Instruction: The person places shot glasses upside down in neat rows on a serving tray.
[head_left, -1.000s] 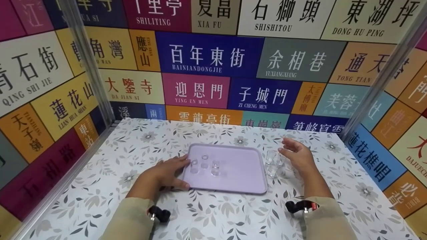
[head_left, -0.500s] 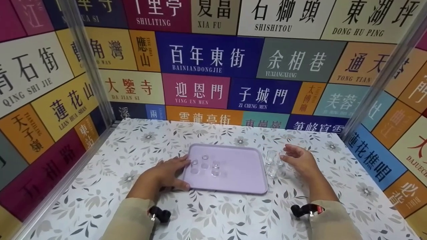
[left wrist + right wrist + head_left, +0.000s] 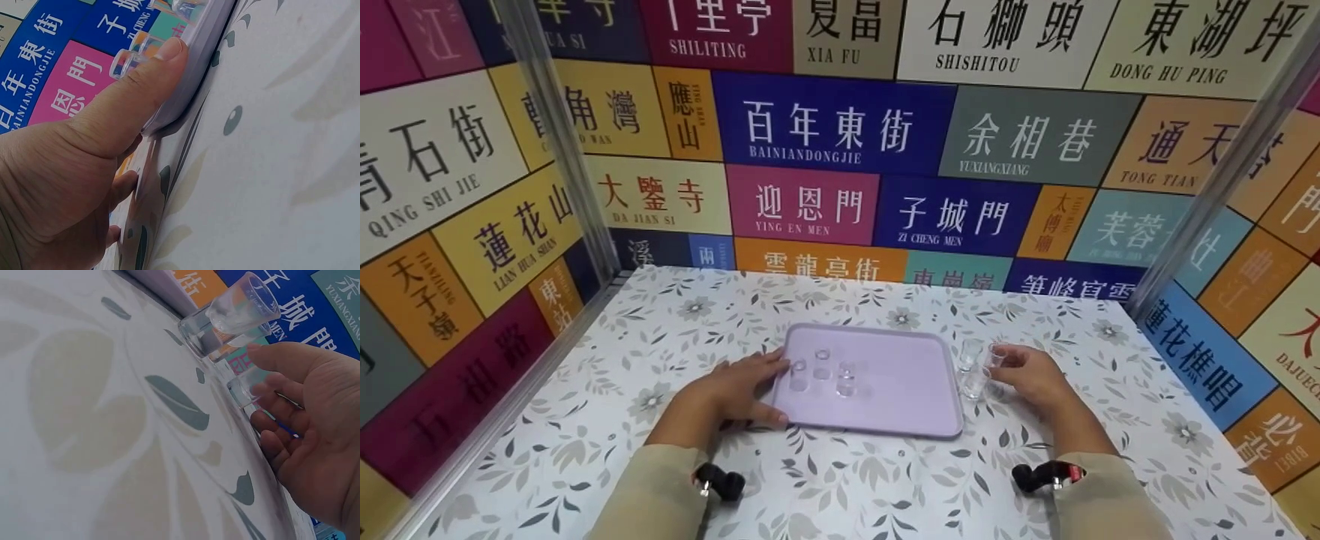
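Observation:
A lilac tray (image 3: 896, 390) lies on the table. Along its left edge rests my left hand (image 3: 739, 390), fingers spread, with the thumb against the tray in the left wrist view. Three clear shot glasses stand on the tray's left half: one at the left (image 3: 799, 376), one farther back (image 3: 822, 365), one nearer the middle (image 3: 846, 381). Off the tray's right edge, my right hand (image 3: 1031, 375) pinches a shot glass (image 3: 995, 354) between thumb and fingers; the hand partly hides it. Two more shot glasses stand beside it, one behind (image 3: 970, 356), one in front (image 3: 975, 385).
A white tablecloth with leaves and flowers (image 3: 840, 487) covers the table. Behind rises a wall of coloured street-name panels (image 3: 832, 124). Metal posts (image 3: 1207, 172) stand at the back corners. The loose glasses are close together beside the tray.
My right hand has come down and left onto the rearmost right shot glass, and its fingers have closed around it. The left hand and tray have stayed put.

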